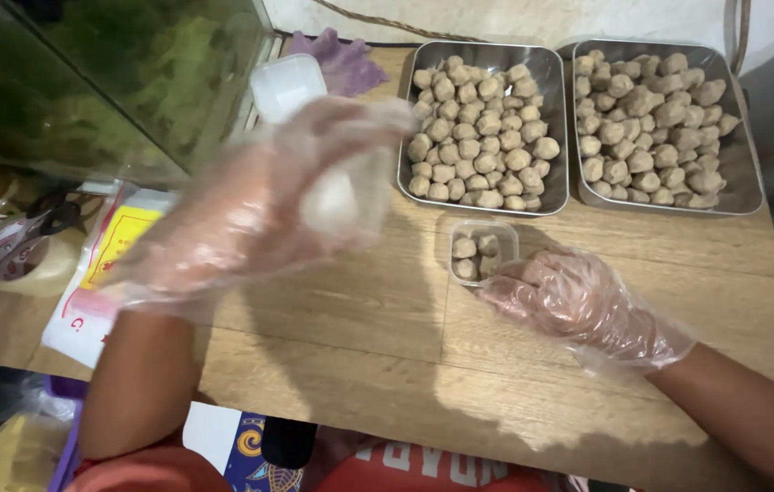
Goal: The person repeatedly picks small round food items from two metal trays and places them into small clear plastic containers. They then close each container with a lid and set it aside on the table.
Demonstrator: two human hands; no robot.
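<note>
My left hand point(259, 200), in a clear plastic glove, is raised above the wooden table point(359, 337) and closed around a small clear plastic lid or container point(346, 196). My right hand point(578, 301), also gloved, rests on the table with its fingers touching the near edge of a small clear plastic box point(481, 252) that holds several brown meatballs. Just beyond that box stand two metal trays, a left one point(487, 128) and a right one point(656, 123), both filled with several brown meatballs.
A white plastic container point(285, 84) and a purple cloth point(343, 59) lie at the back left. A glass tank point(104, 82) stands on the left. Below it are a tape roll point(27, 260), scissors point(41, 219) and a printed plastic bag point(104, 264).
</note>
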